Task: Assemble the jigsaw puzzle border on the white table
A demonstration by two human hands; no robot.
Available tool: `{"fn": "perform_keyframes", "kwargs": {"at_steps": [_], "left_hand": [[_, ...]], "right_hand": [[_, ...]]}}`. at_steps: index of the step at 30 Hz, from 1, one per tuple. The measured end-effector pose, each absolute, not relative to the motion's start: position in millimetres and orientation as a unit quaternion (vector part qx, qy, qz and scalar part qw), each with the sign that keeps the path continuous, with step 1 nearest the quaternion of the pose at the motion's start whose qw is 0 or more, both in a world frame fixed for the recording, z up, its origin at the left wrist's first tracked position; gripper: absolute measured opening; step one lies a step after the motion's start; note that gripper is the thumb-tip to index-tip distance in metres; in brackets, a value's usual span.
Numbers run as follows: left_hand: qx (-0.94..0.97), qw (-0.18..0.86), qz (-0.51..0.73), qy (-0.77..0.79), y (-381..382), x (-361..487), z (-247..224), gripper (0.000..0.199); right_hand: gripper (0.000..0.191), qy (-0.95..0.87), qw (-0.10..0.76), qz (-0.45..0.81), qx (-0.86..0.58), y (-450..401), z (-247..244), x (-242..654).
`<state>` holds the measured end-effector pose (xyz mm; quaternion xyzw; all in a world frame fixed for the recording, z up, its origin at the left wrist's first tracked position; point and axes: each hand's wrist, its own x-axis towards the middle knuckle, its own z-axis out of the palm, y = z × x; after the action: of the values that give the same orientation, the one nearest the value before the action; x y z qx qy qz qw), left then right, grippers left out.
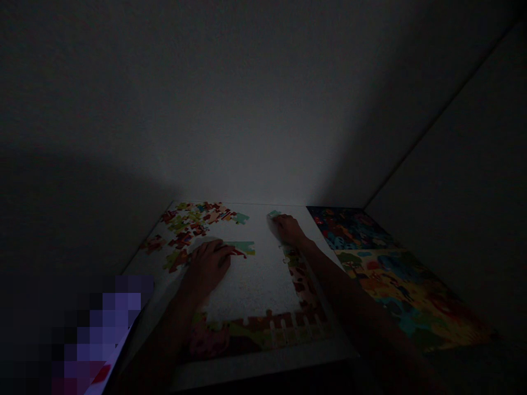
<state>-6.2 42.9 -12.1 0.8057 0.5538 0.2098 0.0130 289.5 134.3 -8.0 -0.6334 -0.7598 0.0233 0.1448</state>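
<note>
My left hand (pixel 209 266) lies flat with its fingers spread, at the left end of a joined strip of teal and red puzzle pieces (pixel 242 248). Higher up and to the right, my right hand (pixel 288 227) pinches a teal puzzle piece (pixel 274 213) near the far edge of the white board (pixel 251 285). Joined border pieces (pixel 263 333) run along the near side, and others (pixel 302 282) go up the right side beside my right forearm.
Many loose puzzle pieces (pixel 185 225) are heaped at the board's far left. Two colourful pictures, one dark blue (pixel 349 227) and one yellow (pixel 403 285), lie on the right. A pale wall (pixel 247 109) rises behind.
</note>
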Motion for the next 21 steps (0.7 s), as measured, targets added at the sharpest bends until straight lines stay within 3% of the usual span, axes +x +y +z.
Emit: {"fn": "perform_keyframes", "kwargs": {"at_steps": [21], "left_hand": [[0.808, 0.001, 0.194, 0.556, 42.9, -5.9, -12.6, 0.032]], "right_hand": [[0.042, -0.800, 0.096, 0.032, -0.592, 77.2, 0.9, 249.2]]}}
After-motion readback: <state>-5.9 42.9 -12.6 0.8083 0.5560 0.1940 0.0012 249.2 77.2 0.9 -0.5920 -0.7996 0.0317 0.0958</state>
